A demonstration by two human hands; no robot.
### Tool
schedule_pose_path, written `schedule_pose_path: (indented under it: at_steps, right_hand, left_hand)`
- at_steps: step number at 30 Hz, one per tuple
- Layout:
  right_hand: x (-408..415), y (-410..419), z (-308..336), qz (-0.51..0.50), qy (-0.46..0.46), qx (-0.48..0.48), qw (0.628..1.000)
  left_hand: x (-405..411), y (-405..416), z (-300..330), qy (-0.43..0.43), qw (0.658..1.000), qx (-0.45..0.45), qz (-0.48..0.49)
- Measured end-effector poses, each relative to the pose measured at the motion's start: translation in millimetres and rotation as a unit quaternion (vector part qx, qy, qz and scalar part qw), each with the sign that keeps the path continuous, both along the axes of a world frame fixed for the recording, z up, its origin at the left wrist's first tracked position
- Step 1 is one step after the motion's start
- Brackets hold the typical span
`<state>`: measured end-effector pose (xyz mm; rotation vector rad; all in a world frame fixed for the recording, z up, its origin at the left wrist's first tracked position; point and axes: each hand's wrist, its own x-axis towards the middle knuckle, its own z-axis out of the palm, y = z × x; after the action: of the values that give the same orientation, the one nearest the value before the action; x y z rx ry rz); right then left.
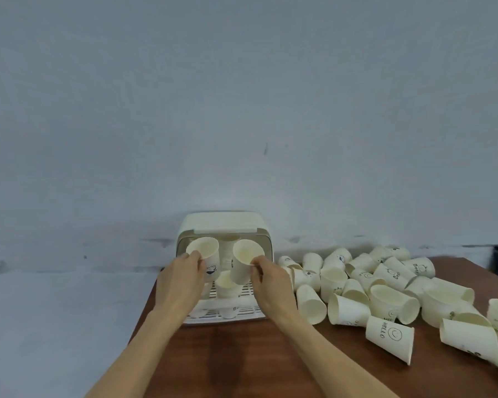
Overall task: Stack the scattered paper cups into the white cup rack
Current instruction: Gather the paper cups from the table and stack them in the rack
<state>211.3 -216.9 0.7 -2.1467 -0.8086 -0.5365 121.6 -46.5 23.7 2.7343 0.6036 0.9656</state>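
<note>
Grey wall [242,110] backs a brown table [242,363]; the white cup rack [224,225] stands at its far edge, with the scattered paper cups [385,288] heaped to its right. Risk: the two held cups sit close together above an upright cup [226,284] on the rack floor and could knock it or each other. Left hand [181,280] grips one cup [206,254] at its rim; right hand [270,282] pinches another [246,261] at its rim.
</note>
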Motion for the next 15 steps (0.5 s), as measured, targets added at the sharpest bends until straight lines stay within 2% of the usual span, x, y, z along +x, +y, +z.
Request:
schedule_pose_path:
  at_steps: [4, 10, 15]
  right_hand:
    - [1, 30, -4, 0.005, -0.009, -0.020, 1.000]
    - [7, 49, -20, -0.029, 0.016, -0.137, 0.990]
    - [14, 48, -33, -0.047, 0.047, -0.156, 0.986]
  left_hand:
    - [-3, 18, 1, -0.008, 0.999, 0.006, 0.034]
    - [-1, 36, -6, 0.003, 0.999, -0.001, 0.049]
    - [7, 33, -15, 0.026, 0.999, -0.003, 0.040]
